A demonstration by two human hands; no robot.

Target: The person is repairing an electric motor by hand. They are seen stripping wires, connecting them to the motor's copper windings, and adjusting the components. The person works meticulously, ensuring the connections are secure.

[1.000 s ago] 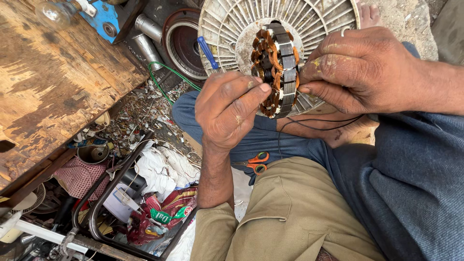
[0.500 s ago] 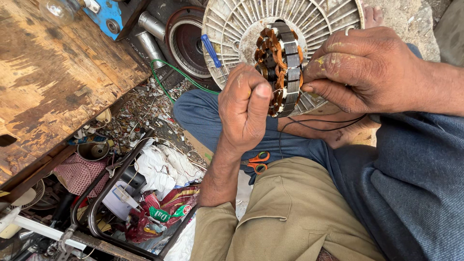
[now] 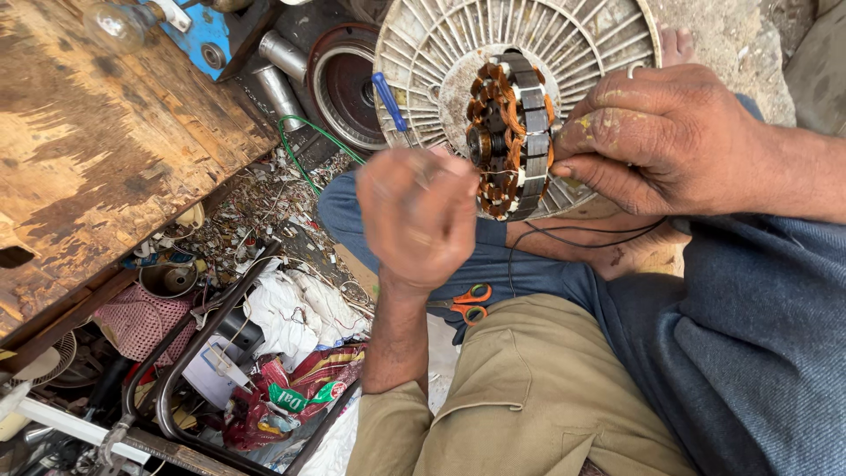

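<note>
My right hand (image 3: 670,141) grips the motor stator (image 3: 511,132) by its right edge, thumb underneath and fingers curled over the top, so the ring of copper windings and grey steel laminations stands on edge in front of me. My left hand (image 3: 419,216) is balled into a loose fist just left of the stator and a little lower; it is blurred, and I cannot tell whether anything thin is pinched inside it or whether it touches the windings. Thin black wires (image 3: 582,238) trail from under the stator across my lap.

Behind the stator lies a round white ribbed fan cover (image 3: 441,53), and a blue-handled screwdriver (image 3: 389,101) rests on its left part. Left of that sits a dark round motor housing (image 3: 339,84) with metal tubes beside it, and a loop of green wire (image 3: 304,145) lies on the littered floor just below. Orange-handled scissors (image 3: 467,302) lie by my knee, between the blue cloth and my khaki trousers (image 3: 538,397).

To my left a worn wooden counter (image 3: 97,150) carries a clear light bulb (image 3: 115,26) at its far edge, next to a blue metal part (image 3: 198,40). Below the counter a wire crate (image 3: 203,353) holds white rags, plastic wrappers and scraps
</note>
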